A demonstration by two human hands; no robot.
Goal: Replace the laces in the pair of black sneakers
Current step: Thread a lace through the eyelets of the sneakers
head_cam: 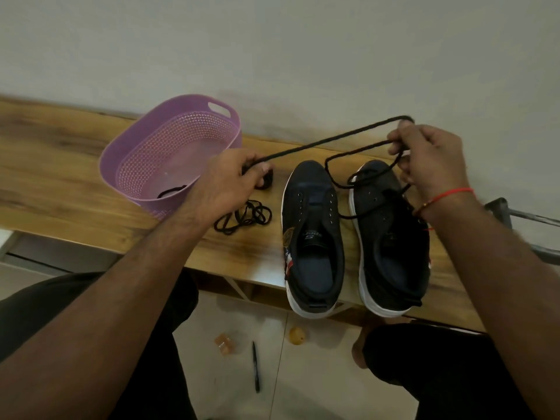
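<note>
Head view | wooden bench (75,165) against grey wall (272,40) | both grips — left (225,180), right (430,159) — pinch lace (318,144)

A home room, most likely: wooden table (60,165) against a plain wall (272,40), purple plastic basket (145,140) at ten o'clock, tiled floor (318,374) at six o'clock with a pen (256,366) lying on it

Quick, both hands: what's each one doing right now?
Left hand: fingers pinch one end of the black lace.
Right hand: fingers curled round the same lace, held up above the right sneaker.
</note>
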